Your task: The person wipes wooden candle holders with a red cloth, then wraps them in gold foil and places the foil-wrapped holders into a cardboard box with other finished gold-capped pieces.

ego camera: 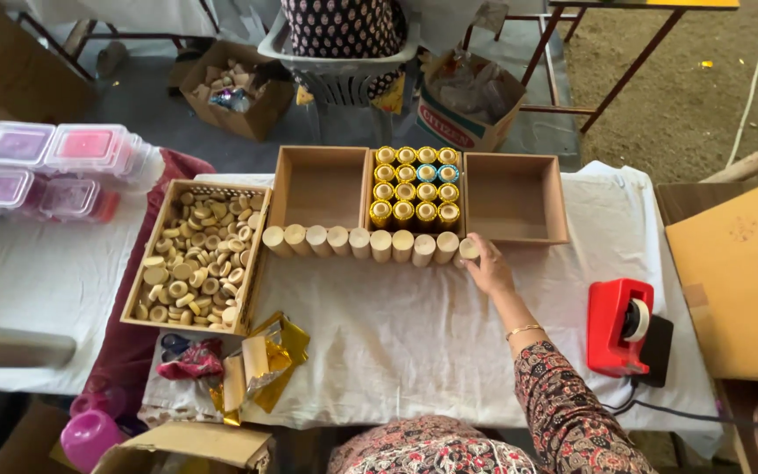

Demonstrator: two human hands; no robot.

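Head view: my right hand rests on the white cloth, its fingers pinching the rightmost tube of a row of pale cardboard tubes; my left hand is out of view. Judged step: closing the row; the next move calls for setting this tube flush with its neighbour. Behind the row are three plain wooden boxes; the middle box holds glossy gold-wrapped cylinders; at left is a tray of wooden caps.
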